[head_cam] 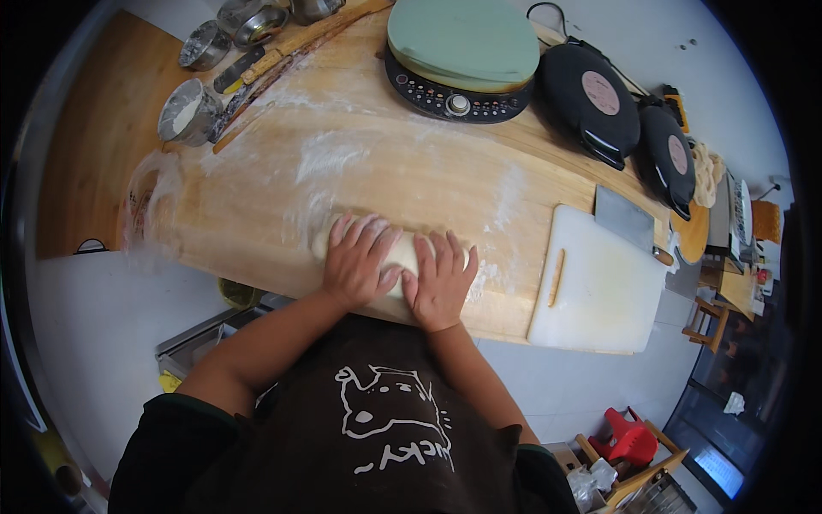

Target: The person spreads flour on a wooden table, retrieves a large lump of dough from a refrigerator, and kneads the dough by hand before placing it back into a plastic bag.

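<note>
A thick pale roll of dough (402, 254) lies crosswise near the front edge of the floured wooden work board (417, 170). My left hand (359, 260) rests over its left part, fingers bent across the top toward the far side. Beside it, my right hand (442, 279) covers the right part in the same way. The two thumbs nearly meet at the middle. Both palms and parts of the fingers hide much of the roll; its left end shows past my left fingers. Loose white flour (331, 154) is smeared on the board beyond my hands.
To the right lie a white cutting board (597, 289) and a cleaver (623, 215). An electric griddle (459, 70) and black round appliances (587, 103) stand behind. Rolling pins (308, 35), metal bowls and a flour bowl (187, 115) sit back left, a plastic bag (153, 205) nearer.
</note>
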A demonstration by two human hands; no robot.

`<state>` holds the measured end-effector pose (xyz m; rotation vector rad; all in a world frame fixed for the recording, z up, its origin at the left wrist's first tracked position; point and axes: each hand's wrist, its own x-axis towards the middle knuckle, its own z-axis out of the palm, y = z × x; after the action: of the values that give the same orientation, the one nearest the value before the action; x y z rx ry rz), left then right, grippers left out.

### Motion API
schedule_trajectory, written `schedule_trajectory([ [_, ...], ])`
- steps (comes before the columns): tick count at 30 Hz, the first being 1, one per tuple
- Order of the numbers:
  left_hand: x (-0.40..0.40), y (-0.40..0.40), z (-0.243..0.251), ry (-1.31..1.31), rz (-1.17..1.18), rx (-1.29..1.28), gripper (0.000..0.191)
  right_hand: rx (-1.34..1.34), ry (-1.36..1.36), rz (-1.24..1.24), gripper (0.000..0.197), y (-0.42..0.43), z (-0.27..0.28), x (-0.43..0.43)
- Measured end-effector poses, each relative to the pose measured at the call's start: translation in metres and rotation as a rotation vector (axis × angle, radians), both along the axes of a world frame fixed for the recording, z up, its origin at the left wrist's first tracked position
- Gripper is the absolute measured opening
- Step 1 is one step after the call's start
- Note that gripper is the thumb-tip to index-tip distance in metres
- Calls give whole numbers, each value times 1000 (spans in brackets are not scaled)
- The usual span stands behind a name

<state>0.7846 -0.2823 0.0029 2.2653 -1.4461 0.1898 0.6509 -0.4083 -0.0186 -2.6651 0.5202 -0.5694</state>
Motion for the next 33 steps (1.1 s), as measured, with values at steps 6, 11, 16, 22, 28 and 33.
schedule_trajectory([
  [6, 56, -56, -16, 76, 22, 23, 40, 112, -41, -82, 41, -50, -12, 56],
  [11, 86, -95, -31, 107, 65, -18, 24, 15, -93, -144, 21, -83, -19, 88],
  [16, 85, -95, -22, 173, 80, 64, 22, -35, -87, -99, 26, -93, -10, 92],
  [22, -14, -62, 24, 175, 111, 146, 35, 518, -330, -86, 32, -18, 38, 26],
  [28, -40, -41, -7, -1, 22, -47, 49, 294, -274, -119, 41, 11, -1, 7],
  [33, 1, -78, -22, 4, 25, -40, 43, 242, -253, -157, 43, -24, -6, 46],
])
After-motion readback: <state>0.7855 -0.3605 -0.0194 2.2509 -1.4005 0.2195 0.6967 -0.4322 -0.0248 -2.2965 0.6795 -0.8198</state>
